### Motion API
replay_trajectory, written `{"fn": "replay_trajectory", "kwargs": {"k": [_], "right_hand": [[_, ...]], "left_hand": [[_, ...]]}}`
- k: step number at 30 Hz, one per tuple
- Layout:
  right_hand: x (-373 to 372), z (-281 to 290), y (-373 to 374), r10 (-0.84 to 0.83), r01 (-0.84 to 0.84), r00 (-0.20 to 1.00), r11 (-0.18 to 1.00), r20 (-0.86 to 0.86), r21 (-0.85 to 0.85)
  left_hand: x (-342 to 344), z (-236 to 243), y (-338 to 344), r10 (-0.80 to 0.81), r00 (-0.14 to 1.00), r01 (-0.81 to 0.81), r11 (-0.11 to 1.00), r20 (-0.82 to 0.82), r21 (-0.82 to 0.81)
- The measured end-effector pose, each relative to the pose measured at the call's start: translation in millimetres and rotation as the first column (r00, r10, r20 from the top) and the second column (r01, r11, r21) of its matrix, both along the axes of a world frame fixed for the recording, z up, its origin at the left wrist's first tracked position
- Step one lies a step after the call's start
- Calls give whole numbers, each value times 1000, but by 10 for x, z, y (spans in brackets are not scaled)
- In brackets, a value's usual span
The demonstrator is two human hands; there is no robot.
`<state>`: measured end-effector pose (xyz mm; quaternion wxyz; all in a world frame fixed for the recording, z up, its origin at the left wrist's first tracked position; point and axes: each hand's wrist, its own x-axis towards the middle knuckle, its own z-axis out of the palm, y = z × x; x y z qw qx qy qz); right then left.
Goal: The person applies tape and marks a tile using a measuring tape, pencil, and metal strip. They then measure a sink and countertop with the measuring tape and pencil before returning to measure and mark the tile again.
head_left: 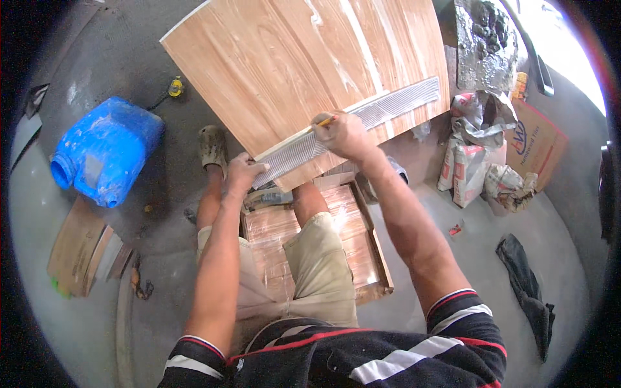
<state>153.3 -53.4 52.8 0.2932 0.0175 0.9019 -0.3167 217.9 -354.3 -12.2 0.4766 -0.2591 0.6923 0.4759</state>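
A large wood-patterned tile point(272, 71) with white smears lies in front of me. Across its near edge runs a long grey ribbed strip point(401, 100), with a narrow pale band along its far side. My left hand point(242, 173) grips the strip's left end, thumb on top and fingers partly hidden beneath. In my right hand point(343, 134) is a yellow pencil point(326, 121), pinched above the middle of the strip. The pencil's tip is too small to make out against the strip's far edge.
Under my legs sits an open carton of wrapped wood-patterned tiles point(372, 239). A blue jerrycan point(110, 152) lies at the left, with cardboard pieces point(77, 246) nearer. Bags point(469, 165), a cardboard sheet point(540, 139) and a dark cloth point(524, 288) are at the right.
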Motion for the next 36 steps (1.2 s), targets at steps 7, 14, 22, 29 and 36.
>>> {"fn": "replay_trajectory", "kwargs": {"k": [7, 14, 22, 29, 36], "right_hand": [[-143, 60, 1051, 58, -43, 996, 973, -61, 226], [-314, 159, 1547, -204, 198, 979, 943, -5, 268], [-93, 63, 1583, -401, 437, 893, 880, -206, 184], [102, -204, 1516, -615, 636, 762, 770, -202, 55], [53, -124, 1027, -471, 485, 874, 863, -119, 141]], "left_hand": [[-77, 82, 81, -51, 998, 50, 998, 39, 28], [-144, 177, 36, -58, 994, 57, 998, 95, 11], [-163, 206, 70, -58, 995, 56, 998, 79, 24], [35, -35, -57, 13, 1000, -15, 997, 28, 74], [88, -103, -113, -9, 996, 10, 1000, -88, 19]]}}
